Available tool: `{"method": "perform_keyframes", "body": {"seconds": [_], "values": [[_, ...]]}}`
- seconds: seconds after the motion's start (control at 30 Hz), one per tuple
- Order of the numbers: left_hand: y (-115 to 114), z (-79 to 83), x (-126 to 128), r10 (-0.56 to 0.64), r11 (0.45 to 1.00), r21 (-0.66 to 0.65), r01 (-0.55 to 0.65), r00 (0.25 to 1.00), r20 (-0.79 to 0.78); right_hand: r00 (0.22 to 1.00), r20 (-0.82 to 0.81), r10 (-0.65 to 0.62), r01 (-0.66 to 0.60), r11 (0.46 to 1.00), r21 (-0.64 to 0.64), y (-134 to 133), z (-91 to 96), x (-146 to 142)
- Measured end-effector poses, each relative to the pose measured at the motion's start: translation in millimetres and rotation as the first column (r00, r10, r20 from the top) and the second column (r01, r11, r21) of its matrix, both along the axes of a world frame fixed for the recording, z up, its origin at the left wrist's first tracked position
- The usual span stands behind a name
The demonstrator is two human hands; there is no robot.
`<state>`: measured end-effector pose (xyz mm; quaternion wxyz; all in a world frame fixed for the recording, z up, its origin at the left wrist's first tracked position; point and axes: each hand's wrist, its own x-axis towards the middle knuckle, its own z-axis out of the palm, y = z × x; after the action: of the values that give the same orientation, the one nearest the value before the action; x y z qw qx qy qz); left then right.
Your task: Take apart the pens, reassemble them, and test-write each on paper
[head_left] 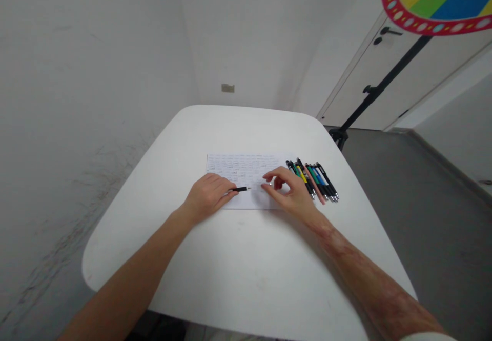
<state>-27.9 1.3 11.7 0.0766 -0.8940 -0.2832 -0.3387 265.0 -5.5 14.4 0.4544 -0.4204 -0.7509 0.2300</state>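
My left hand rests over the lower left of a sheet of handwritten paper, its fingers closed on a black pen. That pen points right, with a thin bare point at its end. Facing it, my right hand hovers over the right part of the sheet, thumb and forefinger curled around a small silvery piece that resembles a pen tip. A short gap separates the piece from the pen. Just right of my right hand lies a row of several pens, mostly black with coloured barrels and silvery tips.
The white table has rounded corners and stands near grey-white walls. A colourful wheel on a black stand rises beyond its right side, before a door. A wall plate is behind the table.
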Motion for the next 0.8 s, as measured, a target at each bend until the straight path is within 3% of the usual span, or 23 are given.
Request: {"method": "perform_keyframes", "body": {"seconds": [0.13, 0.27, 0.47, 0.67, 0.8], "values": [[1.0, -3.9, 0.4, 0.032, 0.998, -0.046, -0.034, 0.999, -0.035, 0.956, 0.292, -0.026, 0.037, 0.999, -0.032, 0.4, -1.1, 21.6], [1.2, -5.4, 1.5, 0.028, 0.994, -0.099, -0.033, 0.998, -0.051, 0.931, 0.361, -0.054, 0.074, 0.996, -0.041, -0.8, -11.5, 23.5], [-0.8, -3.7, 2.0, 0.018, 0.997, -0.079, -0.021, 0.999, -0.036, 0.965, 0.263, -0.006, 0.021, 0.998, -0.054, 2.3, -21.8, 15.4], [-2.4, -6.0, 4.1, 0.005, 0.998, -0.066, -0.008, 0.999, -0.044, 1.0, 0.022, 0.007, -0.006, 0.998, -0.066, -12.3, -16.8, 0.5], [-3.3, -4.7, 6.7, -0.03, 0.998, -0.049, 0.028, 0.999, -0.036, 0.999, -0.038, 0.035, -0.037, 0.999, -0.036, -17.0, -15.4, -7.1]]}}
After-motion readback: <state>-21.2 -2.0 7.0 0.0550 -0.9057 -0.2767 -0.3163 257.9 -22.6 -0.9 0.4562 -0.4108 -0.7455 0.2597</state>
